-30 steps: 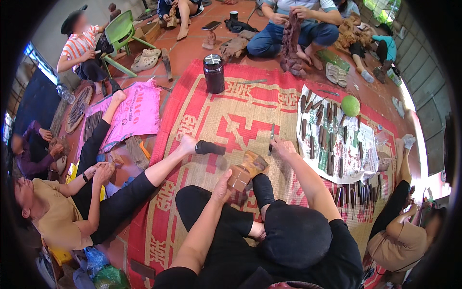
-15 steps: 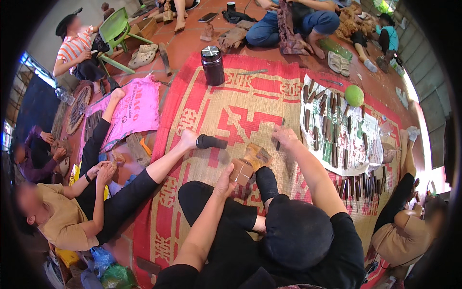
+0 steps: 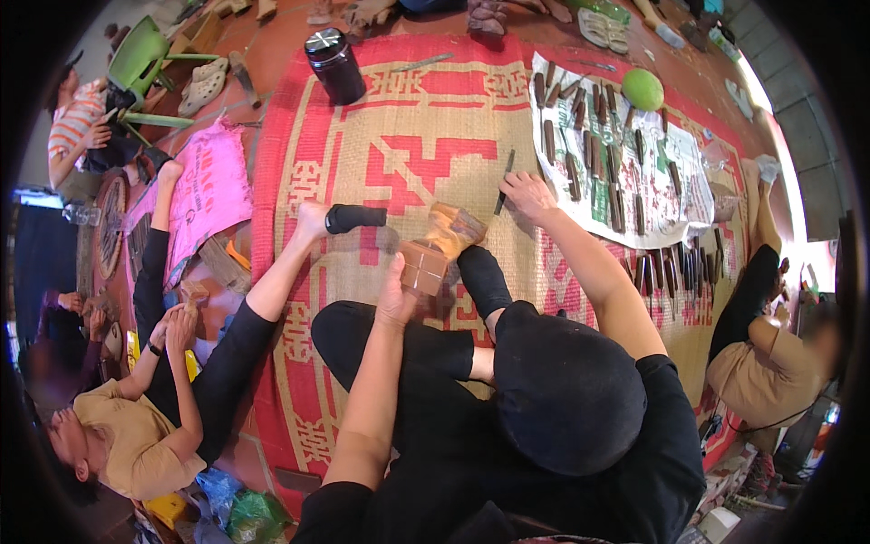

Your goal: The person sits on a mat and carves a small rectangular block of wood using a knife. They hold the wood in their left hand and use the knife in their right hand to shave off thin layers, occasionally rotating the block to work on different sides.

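My left hand [image 3: 396, 292] is closed round the near side of a reddish-brown wooden block [image 3: 423, 264], whose face bears pale crossing lines. Just beyond it is a yellow-brown, irregular piece of wood [image 3: 450, 228]; I cannot tell whether the two touch. Farther right, my right hand [image 3: 528, 197] has its fingertips closed on a thin dark stick-like tool [image 3: 507, 177] over the woven mat. The tool's exact kind is unclear. My foot in a black sock [image 3: 482, 279] lies between the two hands, close to the yellow-brown wood.
A red and tan mat [image 3: 362, 136] spreads beneath me. At right, several dark-handled tools lie on a white sheet [image 3: 648, 218], beside a green ball-like object [image 3: 642, 89]. A black flask [image 3: 335, 68] stands at the far left. A person's foot [image 3: 314, 220] reaches in from the left.
The view has shifted, so the mat and most things on it appear higher and farther left. Both hands keep much the same hold, the left on the block, the right at the dark tool.
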Action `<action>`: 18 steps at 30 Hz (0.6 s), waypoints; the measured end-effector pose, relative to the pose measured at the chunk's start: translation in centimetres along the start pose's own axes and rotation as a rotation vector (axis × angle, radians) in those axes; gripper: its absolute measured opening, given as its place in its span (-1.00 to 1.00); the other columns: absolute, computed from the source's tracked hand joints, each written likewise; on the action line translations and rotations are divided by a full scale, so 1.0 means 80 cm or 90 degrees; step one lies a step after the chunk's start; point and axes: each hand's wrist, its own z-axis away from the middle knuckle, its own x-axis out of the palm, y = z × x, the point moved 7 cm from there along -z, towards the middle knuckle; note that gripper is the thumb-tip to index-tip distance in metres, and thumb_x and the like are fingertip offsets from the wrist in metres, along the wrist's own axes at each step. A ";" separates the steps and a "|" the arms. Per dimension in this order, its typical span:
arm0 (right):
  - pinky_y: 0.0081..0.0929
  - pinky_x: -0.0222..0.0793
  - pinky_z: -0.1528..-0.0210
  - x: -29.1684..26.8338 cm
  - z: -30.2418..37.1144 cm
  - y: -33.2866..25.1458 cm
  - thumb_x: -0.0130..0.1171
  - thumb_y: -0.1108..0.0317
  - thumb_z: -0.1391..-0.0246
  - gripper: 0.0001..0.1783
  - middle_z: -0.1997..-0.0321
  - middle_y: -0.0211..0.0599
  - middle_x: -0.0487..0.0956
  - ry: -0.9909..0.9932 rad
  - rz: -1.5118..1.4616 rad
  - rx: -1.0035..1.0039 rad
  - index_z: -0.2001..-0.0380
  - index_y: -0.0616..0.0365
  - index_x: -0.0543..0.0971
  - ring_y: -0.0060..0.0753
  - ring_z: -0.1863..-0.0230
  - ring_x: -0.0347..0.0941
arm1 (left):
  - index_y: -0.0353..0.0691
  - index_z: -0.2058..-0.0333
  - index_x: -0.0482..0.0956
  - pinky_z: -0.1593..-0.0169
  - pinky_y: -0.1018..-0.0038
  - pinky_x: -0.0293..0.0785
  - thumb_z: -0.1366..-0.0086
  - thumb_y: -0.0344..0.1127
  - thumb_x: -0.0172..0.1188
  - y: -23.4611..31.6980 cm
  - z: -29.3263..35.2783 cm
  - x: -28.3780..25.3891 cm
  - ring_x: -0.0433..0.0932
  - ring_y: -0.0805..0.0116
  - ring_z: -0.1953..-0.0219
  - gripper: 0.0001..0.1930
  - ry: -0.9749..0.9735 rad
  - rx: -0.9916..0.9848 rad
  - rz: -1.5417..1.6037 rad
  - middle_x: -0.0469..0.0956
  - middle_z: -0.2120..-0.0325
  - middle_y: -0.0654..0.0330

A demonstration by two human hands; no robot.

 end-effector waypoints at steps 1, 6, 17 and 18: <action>-0.40 0.33 0.16 -0.001 0.002 -0.002 0.03 0.41 0.08 -0.76 0.18 -0.39 0.37 -0.020 0.006 -0.002 0.25 -0.01 0.42 -0.33 0.12 0.35 | -0.21 -0.04 0.26 0.00 0.26 0.43 -0.21 0.07 0.06 0.002 0.000 0.001 0.44 0.20 0.05 -0.43 -0.004 0.001 0.006 0.41 0.08 0.09; -0.32 0.37 0.16 -0.009 -0.014 -0.003 0.04 0.42 0.08 -0.76 0.14 -0.34 0.36 -0.104 0.041 -0.057 0.26 -0.04 0.44 -0.28 0.09 0.35 | -0.22 -0.03 0.27 0.00 0.27 0.44 -0.20 0.07 0.08 0.003 0.000 -0.006 0.45 0.19 0.05 -0.43 0.003 0.010 0.007 0.41 0.09 0.09; -0.31 0.34 0.03 0.004 -0.006 0.023 0.03 0.51 0.13 -0.70 0.14 -0.27 0.35 -0.066 -0.136 0.030 0.26 -0.04 0.47 -0.17 0.07 0.35 | -0.19 -0.04 0.25 -0.03 0.25 0.42 -0.18 0.07 0.09 0.003 0.001 -0.001 0.41 0.20 0.02 -0.42 0.035 0.007 0.022 0.38 0.04 0.08; -0.32 0.31 0.00 0.000 -0.009 0.017 0.05 0.47 0.11 -0.73 0.14 -0.28 0.34 -0.106 -0.105 0.004 0.27 -0.08 0.47 -0.21 0.05 0.33 | -0.19 -0.04 0.25 -0.03 0.25 0.42 -0.19 0.07 0.09 0.005 0.000 0.000 0.41 0.20 0.02 -0.42 0.034 0.005 0.022 0.37 0.04 0.08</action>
